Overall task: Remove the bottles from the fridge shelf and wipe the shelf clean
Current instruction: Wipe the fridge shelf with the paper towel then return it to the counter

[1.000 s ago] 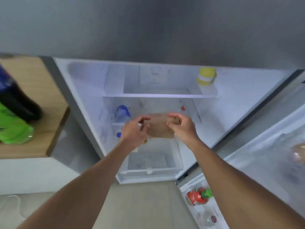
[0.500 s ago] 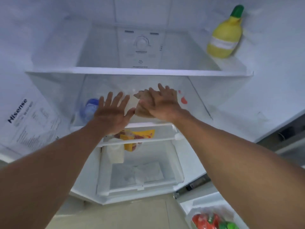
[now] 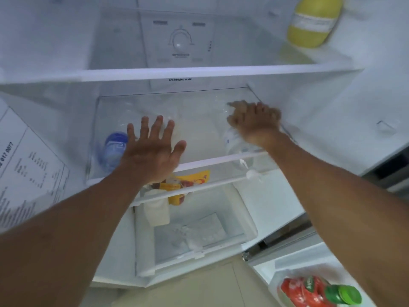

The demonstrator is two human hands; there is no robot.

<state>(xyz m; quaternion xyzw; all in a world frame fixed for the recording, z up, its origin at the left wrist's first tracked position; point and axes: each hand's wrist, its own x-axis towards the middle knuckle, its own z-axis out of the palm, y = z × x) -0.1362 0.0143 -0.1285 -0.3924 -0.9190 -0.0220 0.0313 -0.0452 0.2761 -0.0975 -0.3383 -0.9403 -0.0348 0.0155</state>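
The glass fridge shelf (image 3: 199,134) lies in the middle of the head view. My left hand (image 3: 152,151) hovers flat over its front left part with fingers spread and nothing in it. Just left of that hand lies a clear bottle with a blue label (image 3: 111,149). My right hand (image 3: 254,122) is blurred at the shelf's right back corner, with fingers curled down on a brown cloth of which only an edge (image 3: 235,105) shows. A clear plastic bottle (image 3: 234,140) lies under my right wrist at the shelf's right front.
A yellow bottle (image 3: 314,23) stands on the upper shelf at the right. Below the glass shelf are a yellow packet (image 3: 190,180), a white carton (image 3: 157,211) and the clear drawer (image 3: 250,231). A red bottle with a green cap (image 3: 309,289) sits in the door rack.
The view has moved closer into the fridge. My hands have parted: the right slid with the cloth to the shelf's right back corner, and the left let go and now hovers with fingers spread.
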